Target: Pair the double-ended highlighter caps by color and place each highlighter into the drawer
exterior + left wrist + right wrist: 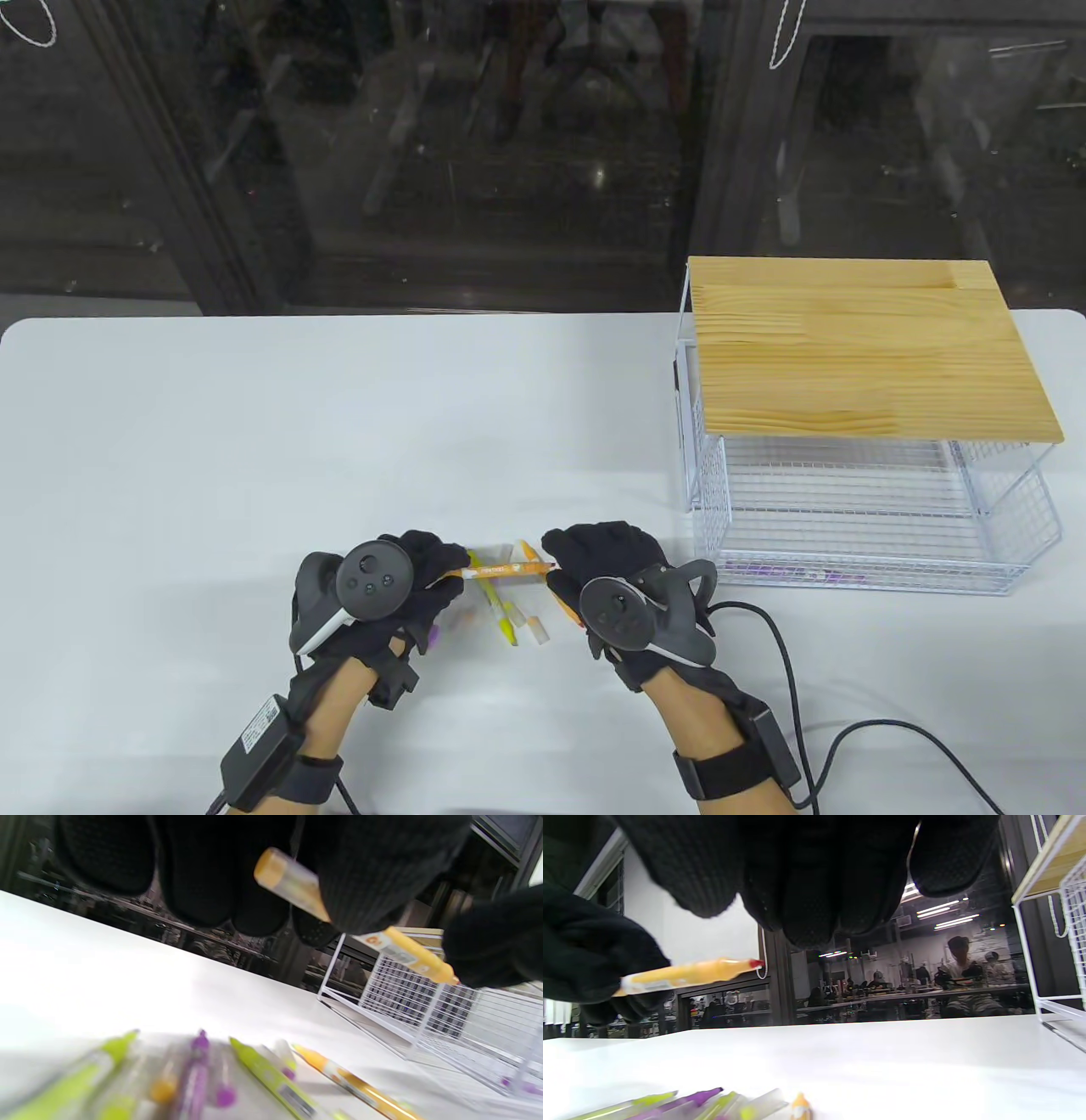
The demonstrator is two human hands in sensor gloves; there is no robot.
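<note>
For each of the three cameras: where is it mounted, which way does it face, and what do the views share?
Table view: overhead, looking down at both gloved hands, left hand, right hand, and the wire drawer.
Left wrist view: under the left hand, facing the drawer; fingers on top.
Right wrist view: low under the right hand, facing leftward across the table; fingers.
Shared: the held orange highlighter.

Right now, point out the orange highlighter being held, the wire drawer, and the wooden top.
orange highlighter (502, 570), table view, mid barrel between the hands.
wire drawer (865, 579), table view, front rim.
wooden top (865, 348), table view, middle of the board.
</note>
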